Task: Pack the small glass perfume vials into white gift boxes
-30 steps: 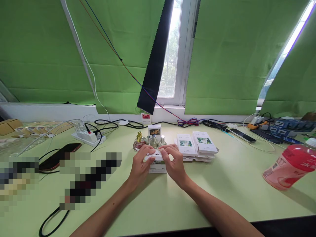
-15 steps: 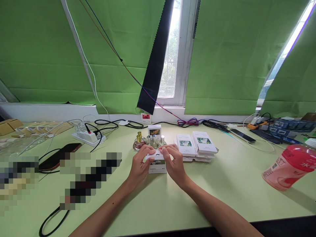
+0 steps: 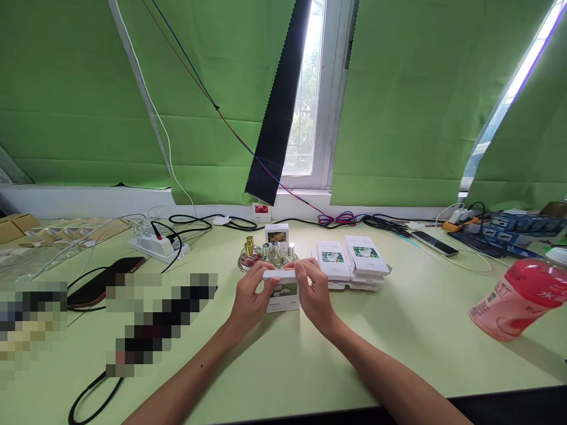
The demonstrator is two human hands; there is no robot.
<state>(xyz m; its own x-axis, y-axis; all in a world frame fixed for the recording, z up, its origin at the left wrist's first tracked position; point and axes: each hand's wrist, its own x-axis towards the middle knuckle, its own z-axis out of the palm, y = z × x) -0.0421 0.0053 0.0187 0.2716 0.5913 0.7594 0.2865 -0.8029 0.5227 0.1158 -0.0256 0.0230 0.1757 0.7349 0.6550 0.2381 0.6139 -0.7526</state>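
Head view, left hand (image 3: pixel 249 300) and right hand (image 3: pixel 315 295), forearms converging, both clasping small white box (image 3: pixel 282 293) upright

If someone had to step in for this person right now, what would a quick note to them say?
Left hand and right hand: both grip the small white cardboard box with a flower picture, upright on the pale green table, top flap shut.
Behind it: a cluster of small glass perfume bottles; to the right, a stack of flat white boxes.
Done: this box looks closed.
Left: probably setting it aside; bottles remain unboxed.
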